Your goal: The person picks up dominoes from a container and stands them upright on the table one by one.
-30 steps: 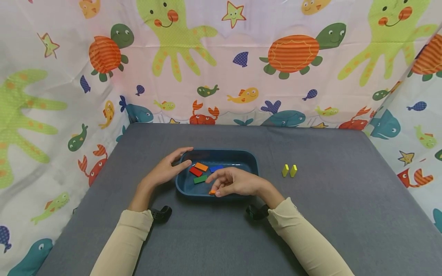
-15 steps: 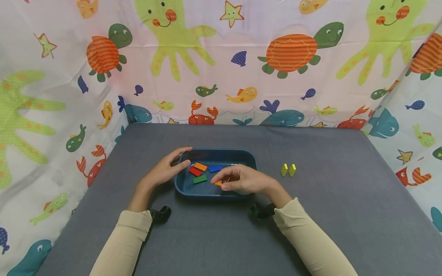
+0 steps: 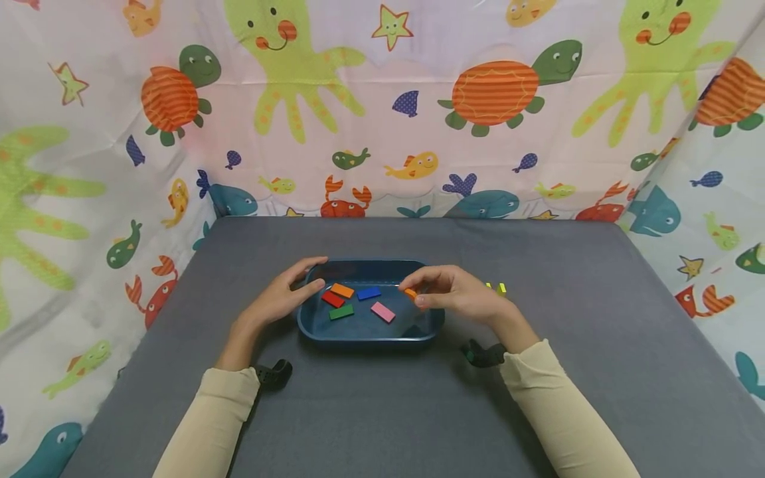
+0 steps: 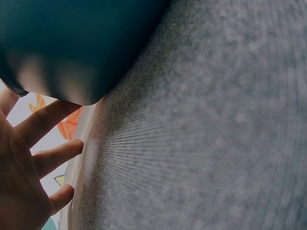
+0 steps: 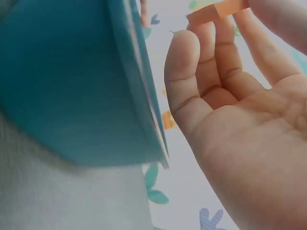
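Tray (image 3: 370, 341): blue and shallow, standing on the grey cloth (image 3: 370, 411). It looks like stiff, light plastic, apt to slide if pushed; the rim seems the natural place to take it.
Held block (image 3: 410, 293): orange, over the tray's right end; how high above the floor of the tray is hard to tell.
Block's feel: likely light, rigid and hard to break, perhaps painted wood. Its smooth faces may turn slightly in a loose pinch, so the long opposite sides, near the middle, should give the steadiest hold.
Right hand (image 3: 463, 294): by the tray's right rim, thumb and fingertips pinching the held block; well apart from the other hand.
Left hand (image 3: 276, 297): at the tray's left end, thumb reaching to the rim, other fingers spread and fairly straight along the outside; how firmly it presses cannot be told.
Loose blocks: flat in the tray. Orange block (image 3: 342, 290), red block (image 3: 333, 299) and green block (image 3: 341, 312) lie towards its left end, blue block (image 3: 368, 293) and pink block (image 3: 383, 312) nearer its middle.
Yellow blocks (image 3: 501, 288): outside the tray, to its right, mostly hidden behind the right hand.
Backdrop: behind the tray, printed with sea animals.
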Tool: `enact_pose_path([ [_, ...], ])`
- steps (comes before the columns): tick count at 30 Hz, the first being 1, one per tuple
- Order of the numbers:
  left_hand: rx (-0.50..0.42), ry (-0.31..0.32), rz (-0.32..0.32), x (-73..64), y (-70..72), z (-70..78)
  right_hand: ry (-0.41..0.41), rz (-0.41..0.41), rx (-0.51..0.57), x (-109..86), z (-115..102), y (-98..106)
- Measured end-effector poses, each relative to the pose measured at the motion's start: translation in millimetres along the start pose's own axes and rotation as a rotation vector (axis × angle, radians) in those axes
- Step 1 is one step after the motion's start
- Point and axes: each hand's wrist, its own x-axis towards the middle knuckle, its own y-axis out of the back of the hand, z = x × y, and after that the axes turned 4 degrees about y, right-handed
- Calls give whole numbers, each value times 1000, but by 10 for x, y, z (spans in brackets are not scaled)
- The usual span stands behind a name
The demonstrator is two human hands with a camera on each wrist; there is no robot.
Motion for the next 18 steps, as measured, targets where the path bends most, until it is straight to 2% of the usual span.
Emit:
enact_pose_path([
  [7, 6, -2, -3, -4, 4, 1, 12, 102, -39, -229, -34, 199],
  [13, -1, -8, -7, -5, 4, 9, 39, 221, -83, -471, -52, 387],
  [18, -6, -10, -7, -7, 2, 4, 30, 314, -118, -659, -21, 536],
])
